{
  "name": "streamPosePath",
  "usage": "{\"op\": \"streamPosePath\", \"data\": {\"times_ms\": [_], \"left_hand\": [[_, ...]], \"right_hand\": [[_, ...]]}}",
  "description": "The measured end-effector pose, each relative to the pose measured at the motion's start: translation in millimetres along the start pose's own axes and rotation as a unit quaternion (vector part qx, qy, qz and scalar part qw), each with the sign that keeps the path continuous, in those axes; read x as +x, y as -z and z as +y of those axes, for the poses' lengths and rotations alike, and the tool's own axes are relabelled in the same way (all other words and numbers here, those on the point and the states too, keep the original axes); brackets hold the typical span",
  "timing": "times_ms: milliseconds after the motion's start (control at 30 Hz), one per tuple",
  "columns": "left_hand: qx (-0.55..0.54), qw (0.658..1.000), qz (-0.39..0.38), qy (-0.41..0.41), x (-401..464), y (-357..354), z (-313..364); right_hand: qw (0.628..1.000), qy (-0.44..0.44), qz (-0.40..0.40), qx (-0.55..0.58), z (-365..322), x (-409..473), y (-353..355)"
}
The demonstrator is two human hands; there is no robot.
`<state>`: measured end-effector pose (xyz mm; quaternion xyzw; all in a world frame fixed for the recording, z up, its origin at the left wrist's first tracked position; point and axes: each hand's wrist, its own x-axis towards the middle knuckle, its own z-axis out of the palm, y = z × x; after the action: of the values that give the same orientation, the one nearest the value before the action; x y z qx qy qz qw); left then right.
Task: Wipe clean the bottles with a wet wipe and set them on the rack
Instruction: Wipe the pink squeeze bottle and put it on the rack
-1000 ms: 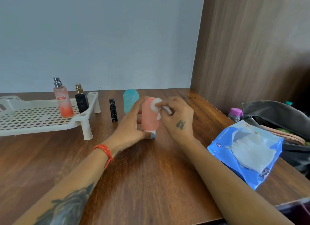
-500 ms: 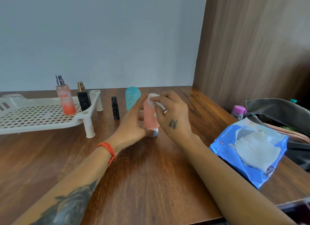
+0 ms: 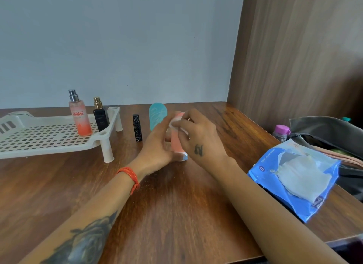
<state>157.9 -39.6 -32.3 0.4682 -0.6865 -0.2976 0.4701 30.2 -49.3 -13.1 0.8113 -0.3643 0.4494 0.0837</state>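
My left hand (image 3: 157, 145) grips the pink bottle (image 3: 176, 139) from the left side, fingers curled round its lower body while it stands upright on the wooden table (image 3: 176, 204), its white cap end down. My right hand (image 3: 198, 136) pinches a small folded wet wipe (image 3: 177, 124) between thumb and fingertips and presses it against the top of that same bottle. To the right of my right hand, well apart, the blue wipes pack (image 3: 290, 185) lies flat with a wipe pulled out of its opening; beyond it sits a grey bag (image 3: 330, 130) with a purple-capped bottle (image 3: 281, 132) beside it. Just behind my left fingers stands the teal bottle (image 3: 157, 114), and left of it the slim black tube (image 3: 137, 128), both upright on the table. Farther left is the white rack (image 3: 39, 138), and on its near right corner stand 2 spray bottles: the peach one (image 3: 79, 116) and the black one (image 3: 99, 116).
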Motion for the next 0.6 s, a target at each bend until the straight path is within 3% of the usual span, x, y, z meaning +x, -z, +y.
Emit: {"op": "streamPosePath", "data": {"times_ms": [133, 200, 300, 367, 467, 600], "left_hand": [[0.019, 1.000, 0.004, -0.022, 1.0, 0.3, 0.7], [0.022, 1.000, 0.005, -0.021, 0.7, -0.2, 0.2], [0.011, 1.000, 0.001, -0.017, -0.1, -0.3, 0.8], [0.008, 1.000, -0.001, -0.017, -0.4, -0.9, 1.9], [0.001, 1.000, 0.002, -0.016, 0.4, -0.4, -0.3], [0.000, 1.000, 0.006, -0.021, 1.0, -0.1, -0.5]], "right_hand": [[0.988, 0.042, -0.149, -0.027, 1.1, -15.9, 4.6], [0.992, 0.044, -0.114, -0.017, 3.3, -12.9, 4.5], [0.999, 0.004, 0.047, 0.009, 6.8, -0.1, 0.1], [0.994, -0.034, 0.099, 0.023, 10.8, 2.5, -1.6], [0.994, -0.064, 0.076, 0.033, 18.2, -9.5, -3.0], [0.998, -0.017, 0.011, 0.055, 13.7, -22.7, -4.8]]}}
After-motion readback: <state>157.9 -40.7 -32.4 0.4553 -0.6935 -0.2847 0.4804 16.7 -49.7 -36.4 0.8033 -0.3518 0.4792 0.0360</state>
